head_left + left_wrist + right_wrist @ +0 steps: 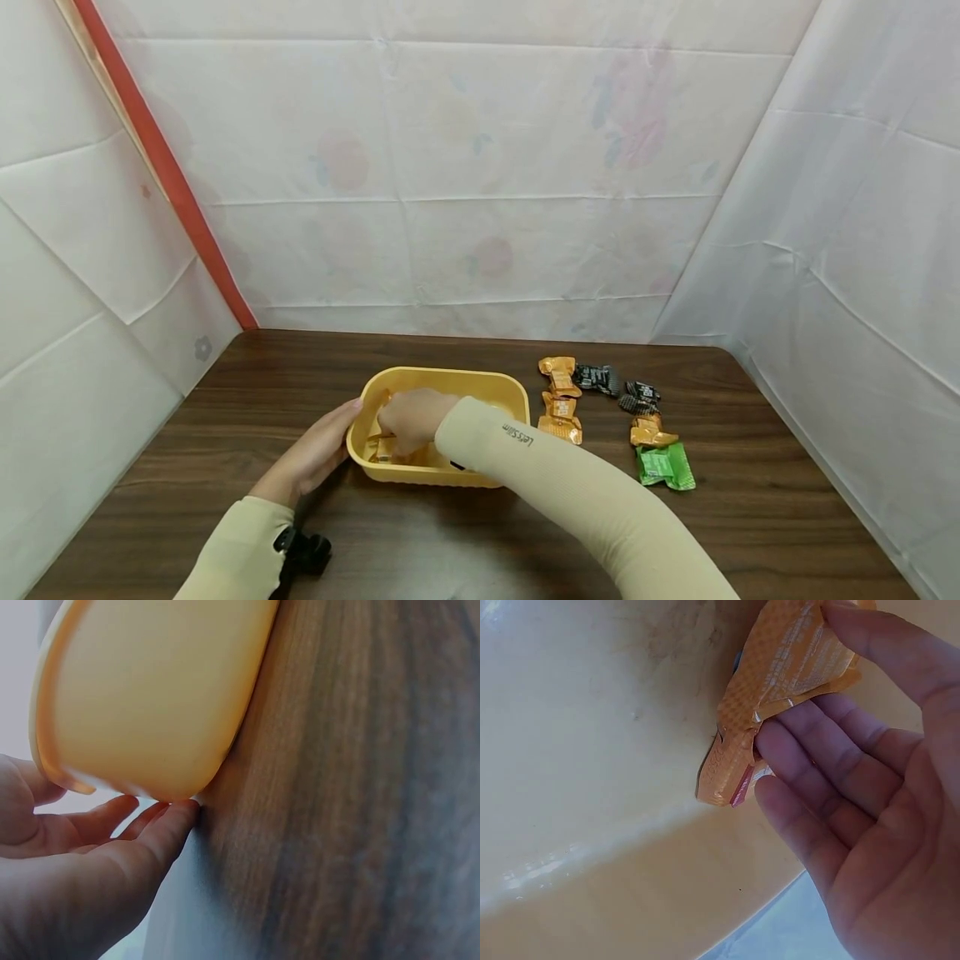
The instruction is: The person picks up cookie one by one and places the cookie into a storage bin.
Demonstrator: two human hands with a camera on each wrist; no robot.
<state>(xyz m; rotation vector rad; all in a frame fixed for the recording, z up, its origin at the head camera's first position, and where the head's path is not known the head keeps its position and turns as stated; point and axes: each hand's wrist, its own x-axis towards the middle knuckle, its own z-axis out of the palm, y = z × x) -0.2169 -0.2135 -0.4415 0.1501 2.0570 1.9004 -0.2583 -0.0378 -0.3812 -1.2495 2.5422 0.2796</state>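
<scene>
A yellow plastic basket [442, 475] stands on the table. My left hand [322, 450] is at its left end, fingertips against the rim and outer wall. In the left wrist view, the relaxed fingers [169, 825] touch the outside of that wall. My right hand [416, 421] reaches down inside the basket. In the right wrist view, its thumb lies over an orange-wrapped candy [787, 667] and the fingers are beneath it, pinching the wrapper. More orange wrapping [384, 450] shows inside the basket, partly hidden by the right hand and sleeve.
Right of the basket lie two orange-wrapped candies [560, 419] in a column, with a black-wrapped candy [597, 379] beside them. Farther right, another black one [641, 397], an orange one [651, 432] and a green one [666, 467] form a second column. White sheeting [450, 167] encloses the table.
</scene>
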